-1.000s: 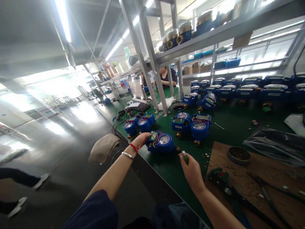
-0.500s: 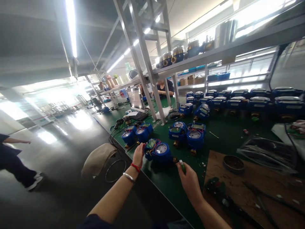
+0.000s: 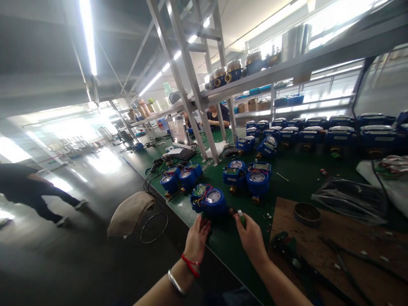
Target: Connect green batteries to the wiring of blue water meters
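A blue water meter [image 3: 216,206] with a round clear dial, an open display box and coloured wires lies near the bench edge. Just below it, my left hand [image 3: 196,241] has its fingers stretched out towards the meter's near side; whether they touch the table is hard to tell. My right hand [image 3: 251,238] is closed around a small green tool with a pale tip [image 3: 241,218], right beside the meter's brass pipe end. The exact kind of tool is unclear. Two pairs of similar meters stand close by, the left pair [image 3: 181,177] and the right pair [image 3: 246,177].
Rows of closed blue meters [image 3: 314,135] line the back right. On the right are a brown board [image 3: 287,212] with a round dish [image 3: 307,213] and a plastic bag [image 3: 350,197]. A cloth-covered stool [image 3: 129,214] stands left of the bench. One person [image 3: 35,191] walks there; another [image 3: 216,117] sits beyond.
My left hand has come off the meter's left side and moved down and right, below it. My right hand keeps the green tool. The walking person has moved further into view.
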Tool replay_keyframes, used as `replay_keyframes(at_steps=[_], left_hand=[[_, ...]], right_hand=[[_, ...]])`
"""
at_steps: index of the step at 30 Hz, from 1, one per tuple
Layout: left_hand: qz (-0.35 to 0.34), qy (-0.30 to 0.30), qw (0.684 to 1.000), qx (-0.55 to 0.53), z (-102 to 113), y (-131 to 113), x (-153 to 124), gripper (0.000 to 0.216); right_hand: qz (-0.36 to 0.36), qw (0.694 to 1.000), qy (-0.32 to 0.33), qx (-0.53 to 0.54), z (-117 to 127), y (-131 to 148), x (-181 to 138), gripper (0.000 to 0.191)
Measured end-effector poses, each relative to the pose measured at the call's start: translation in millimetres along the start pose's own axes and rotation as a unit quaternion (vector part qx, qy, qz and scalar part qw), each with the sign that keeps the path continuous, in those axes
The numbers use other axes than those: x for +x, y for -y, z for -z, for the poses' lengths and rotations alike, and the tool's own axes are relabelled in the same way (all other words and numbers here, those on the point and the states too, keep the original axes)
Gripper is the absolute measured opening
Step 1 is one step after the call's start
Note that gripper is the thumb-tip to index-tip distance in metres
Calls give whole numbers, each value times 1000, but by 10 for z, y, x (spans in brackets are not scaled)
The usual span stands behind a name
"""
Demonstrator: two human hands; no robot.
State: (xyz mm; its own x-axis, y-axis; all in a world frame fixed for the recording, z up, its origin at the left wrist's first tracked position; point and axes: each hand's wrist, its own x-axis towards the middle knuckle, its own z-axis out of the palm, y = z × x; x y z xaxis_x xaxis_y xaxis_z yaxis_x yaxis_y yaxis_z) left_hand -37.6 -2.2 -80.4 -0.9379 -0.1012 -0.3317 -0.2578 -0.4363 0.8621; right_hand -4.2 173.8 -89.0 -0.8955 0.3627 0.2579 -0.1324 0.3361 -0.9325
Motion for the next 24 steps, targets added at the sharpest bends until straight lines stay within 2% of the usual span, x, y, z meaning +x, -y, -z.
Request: replay_keyframes(at_steps=[3, 8, 12, 16, 24], left_hand=[[44, 5, 999, -8, -147, 5, -69, 27], [19, 6, 1000, -21, -420, -45, 28, 34], [-6, 13, 1000, 0, -531, -21, 182, 41], [-27, 25, 999, 0, -513, -25, 364, 35], [-31, 65, 997, 26, -283, -241, 694, 29]], right_hand=[[4, 1000, 1, -2, -8, -4, 4, 44], [2, 1000, -2, -8, -21, -11, 3, 43], [1, 1000, 1, -11, -22, -5, 4, 42], [0, 1000, 9, -10, -16, 4, 0, 41], [-8, 1000, 12, -1, 25, 35, -15, 47]])
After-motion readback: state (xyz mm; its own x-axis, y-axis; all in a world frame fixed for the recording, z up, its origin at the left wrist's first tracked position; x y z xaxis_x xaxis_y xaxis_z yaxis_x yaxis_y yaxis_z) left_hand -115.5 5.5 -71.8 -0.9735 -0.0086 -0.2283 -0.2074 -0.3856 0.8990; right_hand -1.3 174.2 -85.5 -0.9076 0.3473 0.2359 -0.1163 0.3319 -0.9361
